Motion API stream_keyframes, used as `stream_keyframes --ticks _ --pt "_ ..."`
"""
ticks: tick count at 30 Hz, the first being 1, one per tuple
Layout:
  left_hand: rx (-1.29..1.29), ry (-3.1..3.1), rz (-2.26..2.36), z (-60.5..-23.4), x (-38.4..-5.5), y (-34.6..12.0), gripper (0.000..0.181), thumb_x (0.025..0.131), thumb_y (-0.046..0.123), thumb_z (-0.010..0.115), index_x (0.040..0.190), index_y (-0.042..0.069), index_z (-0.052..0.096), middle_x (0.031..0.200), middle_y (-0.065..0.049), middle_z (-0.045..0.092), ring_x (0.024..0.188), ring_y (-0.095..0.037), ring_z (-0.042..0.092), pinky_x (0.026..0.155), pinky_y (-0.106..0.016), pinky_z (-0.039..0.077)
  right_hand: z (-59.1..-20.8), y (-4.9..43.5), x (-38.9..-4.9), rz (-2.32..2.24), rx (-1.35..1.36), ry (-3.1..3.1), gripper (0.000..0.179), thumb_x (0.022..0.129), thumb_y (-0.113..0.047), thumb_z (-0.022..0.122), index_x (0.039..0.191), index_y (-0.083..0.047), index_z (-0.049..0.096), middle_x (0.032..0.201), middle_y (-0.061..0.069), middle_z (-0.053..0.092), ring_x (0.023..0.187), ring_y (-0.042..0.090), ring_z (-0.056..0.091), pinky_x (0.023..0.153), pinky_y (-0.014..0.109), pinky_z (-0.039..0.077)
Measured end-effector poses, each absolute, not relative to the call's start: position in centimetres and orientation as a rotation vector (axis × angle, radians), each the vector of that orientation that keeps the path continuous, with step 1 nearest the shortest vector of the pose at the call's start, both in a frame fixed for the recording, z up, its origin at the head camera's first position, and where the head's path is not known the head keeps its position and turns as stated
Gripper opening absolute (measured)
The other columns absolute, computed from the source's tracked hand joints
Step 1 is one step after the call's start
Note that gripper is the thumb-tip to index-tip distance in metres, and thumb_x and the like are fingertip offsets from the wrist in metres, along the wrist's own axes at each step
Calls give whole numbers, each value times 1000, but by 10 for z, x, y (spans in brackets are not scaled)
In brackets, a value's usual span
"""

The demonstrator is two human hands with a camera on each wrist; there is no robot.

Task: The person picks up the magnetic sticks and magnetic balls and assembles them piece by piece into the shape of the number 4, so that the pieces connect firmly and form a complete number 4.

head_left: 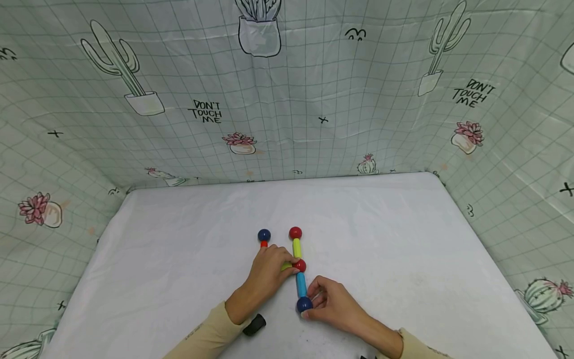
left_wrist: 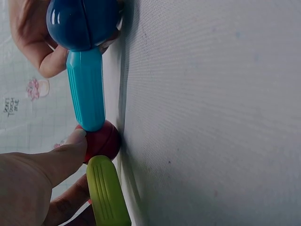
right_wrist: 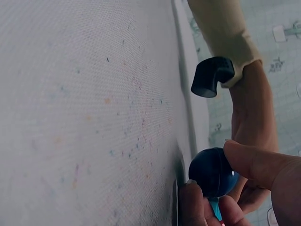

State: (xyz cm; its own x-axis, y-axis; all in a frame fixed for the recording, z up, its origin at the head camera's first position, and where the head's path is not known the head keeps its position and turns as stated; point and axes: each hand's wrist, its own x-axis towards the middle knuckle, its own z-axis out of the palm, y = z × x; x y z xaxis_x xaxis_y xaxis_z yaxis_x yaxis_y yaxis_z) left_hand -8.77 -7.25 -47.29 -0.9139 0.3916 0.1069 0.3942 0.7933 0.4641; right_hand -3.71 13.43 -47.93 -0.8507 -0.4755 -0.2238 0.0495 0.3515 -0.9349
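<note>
On the white table lies a joined figure of coloured rods and balls. My left hand (head_left: pixel 270 269) pinches the middle red ball (head_left: pixel 299 266) between thumb and fingers, where a yellow-green rod (left_wrist: pixel 108 190) and a light blue rod (head_left: pixel 301 285) meet it. My right hand (head_left: pixel 334 305) holds the dark blue ball (head_left: pixel 304 304) at the near end of the light blue rod. Another yellow-green rod (head_left: pixel 297 248) runs away from the middle ball to a far red ball (head_left: pixel 295 233). Left of that, a second dark blue ball (head_left: pixel 264 235) tops a red rod (head_left: pixel 263 244), partly hidden by my left hand.
A black camera (head_left: pixel 254 325) sits at the left wrist by the beige sleeve (head_left: pixel 211 331). The white table (head_left: pixel 381 224) spreads around the figure. Behind it and at both sides hangs a grid-patterned cloth (head_left: pixel 287 89) with printed cacti.
</note>
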Motion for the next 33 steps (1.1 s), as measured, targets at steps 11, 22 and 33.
stream_keyframes --ticks 11,22,33 --pt "-648 -2978 -761 -472 -89 -72 24 87 25 88 108 13 85 94 3 78 87 -15 61 78 -29 46 -480 133 -38 -1504 -388 2174 33 84 -5 87 104 1 62 89 3 70 78 9 68 69 19 56" --pt "-657 -2980 -747 -473 -90 -71 24 87 25 88 107 13 85 94 3 77 86 -14 60 78 -30 45 -481 132 -39 -1474 -391 2191 34 84 -6 88 105 0 62 88 3 68 77 12 65 67 20 55" --pt "-683 -2977 -712 -471 -88 -73 24 86 26 89 106 14 85 91 4 76 83 -12 57 76 -29 44 -479 133 -36 -1444 -410 2207 33 84 -6 88 104 -2 63 90 2 67 77 10 67 67 20 55"
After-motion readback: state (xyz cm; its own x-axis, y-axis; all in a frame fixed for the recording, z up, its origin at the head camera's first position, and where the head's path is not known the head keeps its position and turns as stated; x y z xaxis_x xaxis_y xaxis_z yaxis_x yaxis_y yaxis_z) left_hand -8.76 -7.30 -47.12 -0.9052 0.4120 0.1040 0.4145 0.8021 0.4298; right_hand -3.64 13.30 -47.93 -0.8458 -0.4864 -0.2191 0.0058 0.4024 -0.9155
